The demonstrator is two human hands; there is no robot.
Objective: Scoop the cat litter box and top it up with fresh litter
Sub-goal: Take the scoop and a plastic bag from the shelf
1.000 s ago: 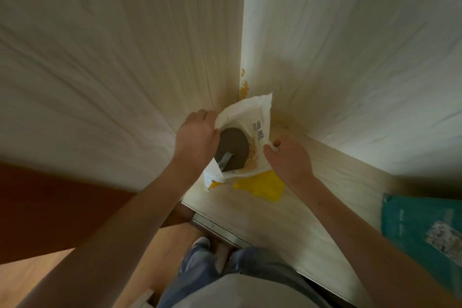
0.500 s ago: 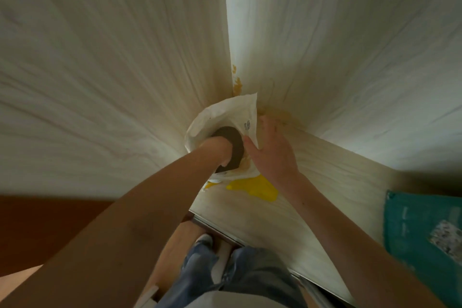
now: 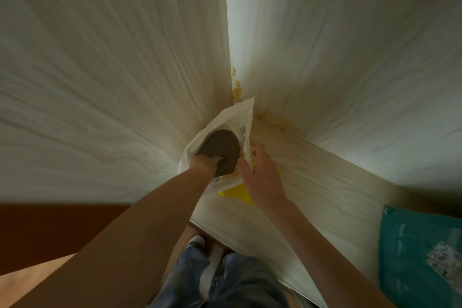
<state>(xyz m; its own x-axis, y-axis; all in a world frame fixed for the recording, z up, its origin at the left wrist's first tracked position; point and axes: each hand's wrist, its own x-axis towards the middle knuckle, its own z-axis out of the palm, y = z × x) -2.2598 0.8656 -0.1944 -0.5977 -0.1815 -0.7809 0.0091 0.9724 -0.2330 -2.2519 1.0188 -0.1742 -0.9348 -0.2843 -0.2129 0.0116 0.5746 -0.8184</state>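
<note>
Head view: both hands at an open litter bag in a cupboard corner

Head camera looks down at a white and yellow bag (image 3: 243, 117) standing on a pale wooden shelf (image 3: 312, 182), pushed into the corner where two pale panels meet. Its mouth gapes, showing dark grey litter (image 3: 222, 147) inside. The left hand (image 3: 202, 165) reaches into the opening, fingers curled around a grey handle (image 3: 217, 158) that pokes out beside it; the rest of that tool is hidden. Just right of this grip, the right hand (image 3: 260, 175) lies against the bag's side with straight fingers, thumb at the rim. Further right a teal packet (image 3: 410, 240) lies on the shelf.
</note>
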